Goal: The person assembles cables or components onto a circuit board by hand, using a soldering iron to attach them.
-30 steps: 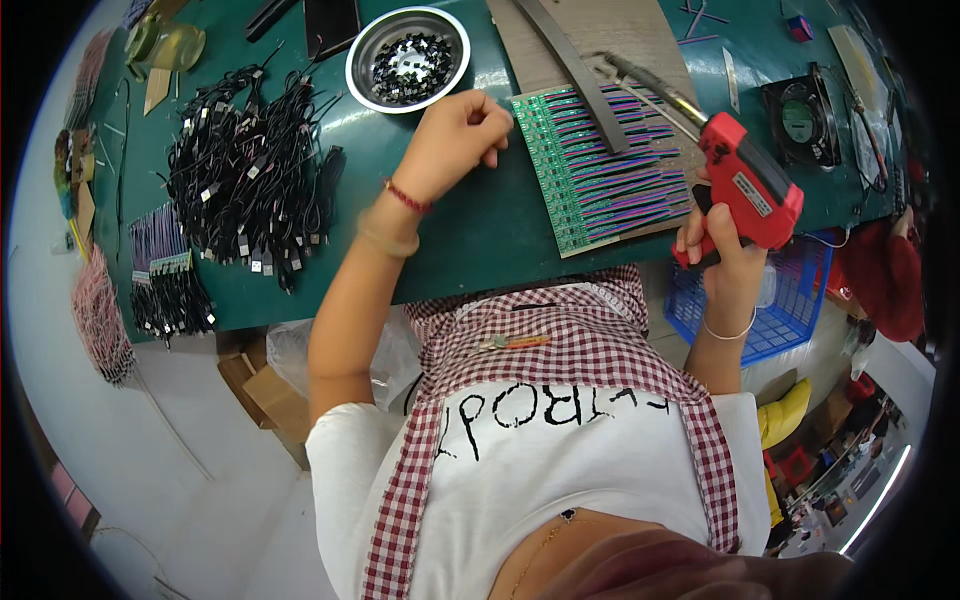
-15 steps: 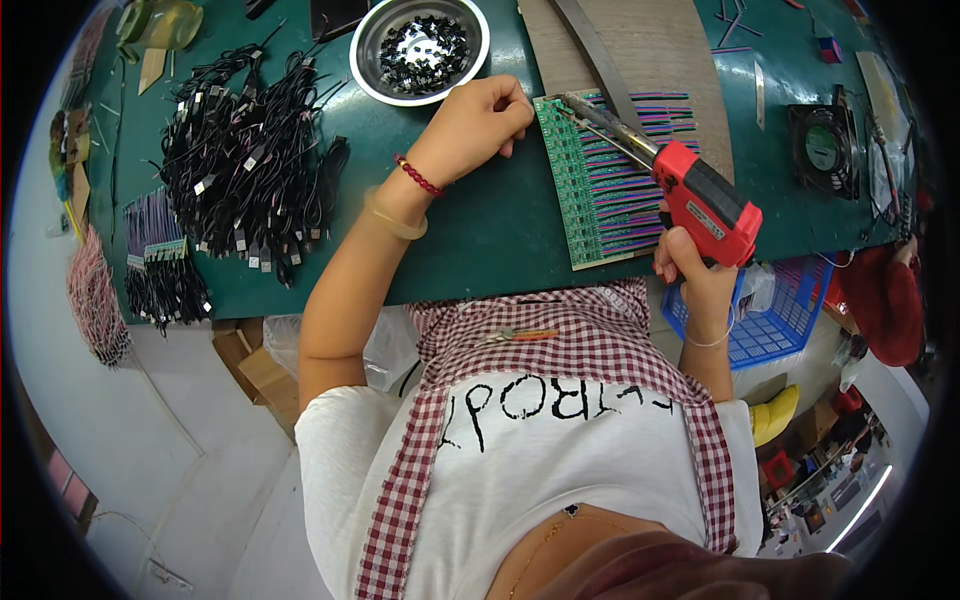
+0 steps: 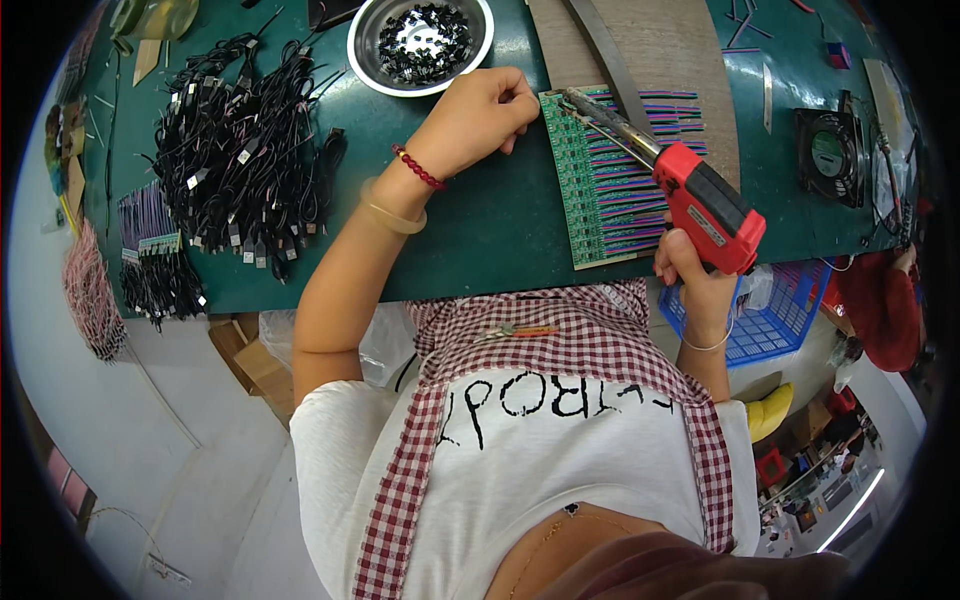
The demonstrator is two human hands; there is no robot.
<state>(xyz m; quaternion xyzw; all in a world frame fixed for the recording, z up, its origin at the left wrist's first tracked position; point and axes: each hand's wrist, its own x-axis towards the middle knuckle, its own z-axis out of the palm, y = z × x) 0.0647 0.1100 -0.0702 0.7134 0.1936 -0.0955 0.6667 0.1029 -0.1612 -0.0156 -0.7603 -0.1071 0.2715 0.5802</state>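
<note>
Right of centre, the right hand [image 3: 688,272] has its fingers clamped round the handle of a red-and-black plastic soldering gun [image 3: 708,205], whose metal tip reaches over the upper-left part of a green rectangular circuit-board panel [image 3: 570,180]; contact there cannot be told. Thin purple, blue and black wires [image 3: 645,185] run rightward from the panel, and a long grey metal bar [image 3: 612,65] lies across them. At upper centre, the left hand [image 3: 485,115] is just beside the panel's upper-left corner, fingers curled together; whether they pinch anything cannot be seen. Above it, a round, shiny metal bowl [image 3: 358,52] of small black parts [image 3: 425,45] stands on the dark green worktop [image 3: 450,235].
</note>
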